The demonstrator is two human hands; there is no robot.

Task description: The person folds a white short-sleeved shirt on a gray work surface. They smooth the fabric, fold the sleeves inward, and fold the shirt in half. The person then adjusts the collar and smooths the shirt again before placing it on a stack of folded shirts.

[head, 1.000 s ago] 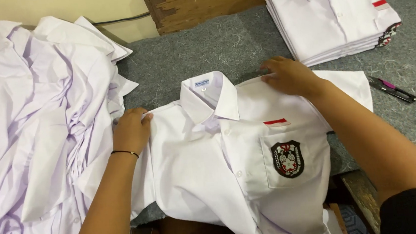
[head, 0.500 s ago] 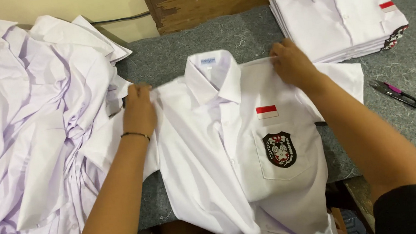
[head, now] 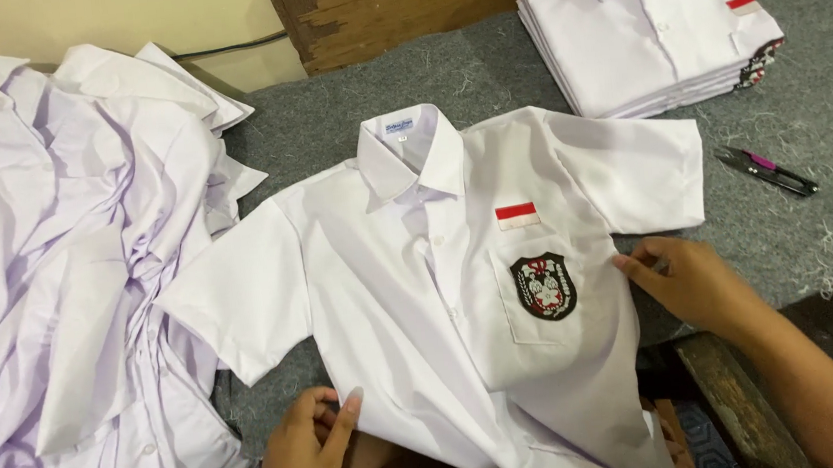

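Here, the risks, working outward from the garment:

Shirt: a white short-sleeved uniform shirt (head: pixel 422 294) lies face up, collar at 12 o'clock, spread across the grey felt surface (head: pixel 482 68); its hem hangs off the near edge at 6 o'clock.
Left hand: the left hand (head: pixel 305 454) pinches the lower side seam at 7 o'clock, fingers curled on the cloth.
Right hand: the right hand (head: pixel 692 280) has its fingers closed on the side seam at 3 o'clock, beside the crest pocket (head: pixel 542 288).
Risk, slide: the overhanging hem could drag the shirt off the edge if both hands let go.
Risk, crease: an uneven pull would likely skew the button line and wrinkle the pocket.
Risk, mix-up: the loose heap of white shirts (head: pixel 70 294) at 9 o'clock touches the near sleeve, which could snag in it.
Risk, snips: the thread snips (head: pixel 762 169) at 2 o'clock lie near the other sleeve and might catch it.
Folded stack: the folded shirts (head: pixel 649 23) at 1 o'clock lie well apart, a lesser worry.
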